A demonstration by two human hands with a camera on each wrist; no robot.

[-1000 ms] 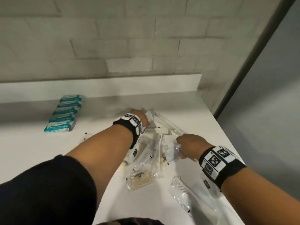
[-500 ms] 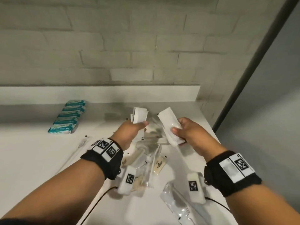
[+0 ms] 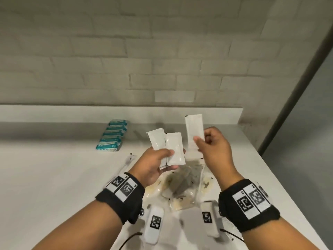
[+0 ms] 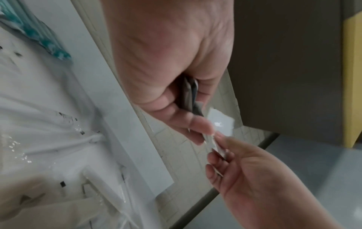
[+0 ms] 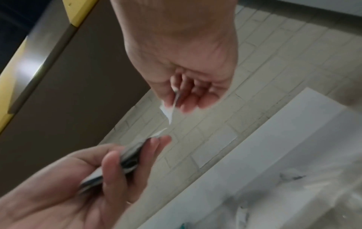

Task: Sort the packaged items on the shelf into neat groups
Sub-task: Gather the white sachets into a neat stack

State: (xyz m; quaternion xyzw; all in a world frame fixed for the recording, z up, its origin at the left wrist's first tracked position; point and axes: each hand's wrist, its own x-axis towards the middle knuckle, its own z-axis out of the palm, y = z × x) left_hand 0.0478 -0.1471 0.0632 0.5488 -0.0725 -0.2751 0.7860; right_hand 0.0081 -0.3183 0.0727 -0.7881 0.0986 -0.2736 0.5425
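My left hand [image 3: 163,157] is raised above the shelf and grips a small stack of white sachets [image 3: 173,148], fanned upward; the stack shows edge-on between its fingers [image 4: 191,91]. My right hand [image 3: 203,139] pinches one longer white sachet [image 3: 194,131] upright, close beside the left hand's stack. In the right wrist view the sachet [image 5: 172,106] is nipped between thumb and fingers. Below both hands lies a loose pile of clear plastic packets [image 3: 185,184] on the white shelf [image 3: 54,177].
A neat row of teal tissue packs [image 3: 112,135] lies at the back left of the shelf. A slim clear packet [image 3: 126,163] lies left of the pile. A brick wall rises behind; the shelf's edge runs down the right side.
Both hands rose from the pile with white sachets. The left hand's stack now stands fanned and higher, and the right hand has turned its sachet upright next to it.
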